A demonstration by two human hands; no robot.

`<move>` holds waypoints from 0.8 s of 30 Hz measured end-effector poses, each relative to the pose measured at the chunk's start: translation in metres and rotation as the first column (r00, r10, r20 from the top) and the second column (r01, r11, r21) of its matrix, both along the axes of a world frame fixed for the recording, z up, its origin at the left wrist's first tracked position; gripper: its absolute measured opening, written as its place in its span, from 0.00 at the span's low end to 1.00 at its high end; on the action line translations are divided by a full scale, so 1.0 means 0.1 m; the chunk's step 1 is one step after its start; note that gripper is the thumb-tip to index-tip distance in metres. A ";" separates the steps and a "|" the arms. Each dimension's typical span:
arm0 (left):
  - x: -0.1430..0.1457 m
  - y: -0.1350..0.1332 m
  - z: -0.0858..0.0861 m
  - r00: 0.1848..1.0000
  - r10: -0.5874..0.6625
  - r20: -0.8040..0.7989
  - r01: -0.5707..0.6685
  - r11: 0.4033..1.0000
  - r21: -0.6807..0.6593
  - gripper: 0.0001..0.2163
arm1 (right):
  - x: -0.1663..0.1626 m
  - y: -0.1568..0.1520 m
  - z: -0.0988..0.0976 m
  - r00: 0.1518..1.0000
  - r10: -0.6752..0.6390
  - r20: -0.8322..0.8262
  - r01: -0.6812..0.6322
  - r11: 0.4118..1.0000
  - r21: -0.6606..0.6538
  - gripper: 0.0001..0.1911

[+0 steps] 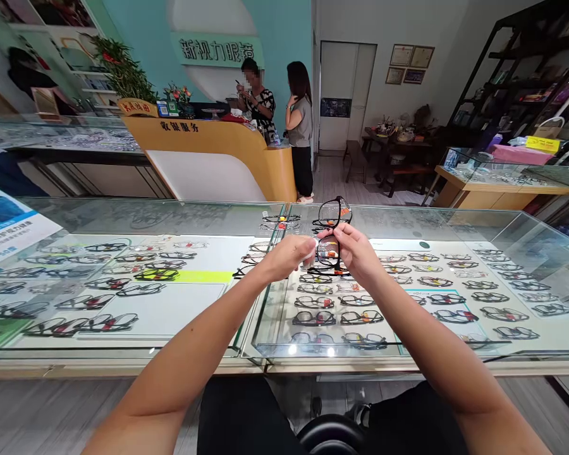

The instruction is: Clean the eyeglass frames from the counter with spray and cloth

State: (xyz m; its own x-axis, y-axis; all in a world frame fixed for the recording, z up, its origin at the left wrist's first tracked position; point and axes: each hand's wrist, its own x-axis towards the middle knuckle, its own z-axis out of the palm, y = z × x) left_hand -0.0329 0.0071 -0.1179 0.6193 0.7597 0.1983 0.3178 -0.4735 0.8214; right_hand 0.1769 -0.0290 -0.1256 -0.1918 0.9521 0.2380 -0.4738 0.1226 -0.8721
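Observation:
A pair of black-rimmed eyeglasses (330, 213) is held on its side above the glass counter, one lens over the other. My right hand (359, 251) pinches the frame near its middle with thumb and fingers. From the left, my left hand (290, 254) is closed around a small white cloth-like piece (310, 253) beside the lower lens. Whether it also grips the rim is hard to make out. Two more eyeglasses (281, 219) rest on the counter top behind my left hand. Other glasses partly show behind the held pair.
Beneath my hands is a glass display case (171, 358) with rows of eyeglasses (360, 300) inside. A leaflet (14, 224) stands at the left. Two people (299, 120) are by the orange cashier desk (208, 136). Another display case (507, 183) stands at the back right.

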 end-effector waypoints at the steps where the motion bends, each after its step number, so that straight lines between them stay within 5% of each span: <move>1: -0.02 0.04 0.00 0.999 0.025 0.042 -0.025 1.000 -0.001 0.35 | 0.01 0.00 0.00 1.000 -0.005 0.000 0.005 1.000 0.001 0.24; 5: -0.22 0.36 -0.02 0.923 0.258 0.287 -0.274 0.962 0.016 0.23 | 0.03 0.01 0.01 1.000 -0.023 0.000 0.023 1.000 0.006 0.23; 8: -0.52 0.69 -0.02 0.770 0.489 0.410 -0.524 0.851 -0.030 0.17 | 0.05 0.01 0.03 1.000 -0.028 0.006 0.028 1.000 0.004 0.23; 13: -1.09 1.04 -0.09 0.561 0.809 0.177 -0.828 0.546 0.127 0.11 | 0.08 0.03 0.01 0.998 -0.056 0.032 0.055 0.998 0.013 0.22; 15: -1.24 1.09 -0.13 0.507 0.854 0.116 -0.856 0.483 0.186 0.12 | 0.08 0.04 0.00 0.997 -0.061 0.036 0.061 0.998 0.006 0.22; 24: -1.52 1.16 -0.31 0.457 0.885 -0.090 -0.858 0.465 0.217 0.12 | 0.09 0.06 -0.01 0.996 -0.058 0.062 0.059 0.998 -0.010 0.23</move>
